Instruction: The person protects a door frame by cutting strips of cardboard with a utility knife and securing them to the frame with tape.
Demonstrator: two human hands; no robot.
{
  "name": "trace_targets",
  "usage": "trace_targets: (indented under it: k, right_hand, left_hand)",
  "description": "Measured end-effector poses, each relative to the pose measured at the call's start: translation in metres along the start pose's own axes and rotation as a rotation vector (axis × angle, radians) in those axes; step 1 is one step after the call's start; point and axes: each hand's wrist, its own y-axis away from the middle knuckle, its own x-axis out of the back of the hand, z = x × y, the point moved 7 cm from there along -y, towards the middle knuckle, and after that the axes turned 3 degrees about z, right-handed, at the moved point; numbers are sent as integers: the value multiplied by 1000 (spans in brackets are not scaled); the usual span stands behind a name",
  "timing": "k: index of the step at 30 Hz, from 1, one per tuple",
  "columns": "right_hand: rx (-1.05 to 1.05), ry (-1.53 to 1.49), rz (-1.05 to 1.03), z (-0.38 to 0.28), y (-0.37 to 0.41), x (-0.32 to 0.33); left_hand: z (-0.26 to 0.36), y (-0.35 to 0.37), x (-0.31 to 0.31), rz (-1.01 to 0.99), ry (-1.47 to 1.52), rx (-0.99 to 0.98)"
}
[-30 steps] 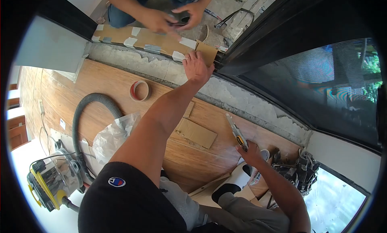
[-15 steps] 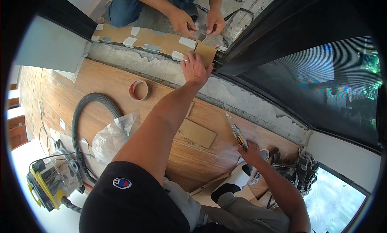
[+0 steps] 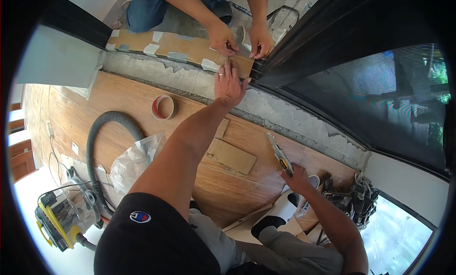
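Note:
My left hand [image 3: 229, 87] lies with its fingers stretched out over the end of a cardboard strip [image 3: 194, 48], which covers the door track and bears several pieces of pale and grey tape. In my right hand [image 3: 298, 180] is a utility knife [image 3: 280, 154], held above the wood floor with its tip pointing away from me. Across the strip, a co-worker's two hands [image 3: 222, 38] are close to my left fingertips. Between them is a pale piece that looks like tape, pressed near the strip's end.
A tape roll [image 3: 164, 107] and cardboard pieces [image 3: 232, 156] lie on the wood floor [image 3: 123, 92]. To the left are a vacuum hose [image 3: 90, 137], a plastic bag [image 3: 128, 168] and a vacuum cleaner [image 3: 66, 208]. A dark screen door [image 3: 332, 80] stands right; a black bag [image 3: 358, 199] sits lower right.
The co-worker's hands have come down toward the strip's end with the pale piece. My left hand stays on the cardboard, and the knife remains in my right hand.

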Motion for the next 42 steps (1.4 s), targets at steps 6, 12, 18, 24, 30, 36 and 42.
trace_targets:
  k: [6,12,18,24,30,36,42]
  right_hand:
    - [-31,5,-28,-1,0,0]
    - [-74,-9,-55,-1,1,2]
    - [-52,0,-39,4,-2,-1]
    - [-68,-10,-42,2,-2,1]
    - [-37,1,-39,0,-3,1]
    - [-33,-8,-28,0,-4,1]
    - [-43,9,-45,0,-4,1]
  left_hand:
    - [-1,-1,3,-2,86,98]
    - [-4,-1,4,16,135,88]
    - [-2,-1,1,55,137,129]
    - [-2,1,1,10,110,184]
    - [0,1,5,32,114,186]
    - [1,2,4,74,106,185]
    - [0,1,0,1,74,204]
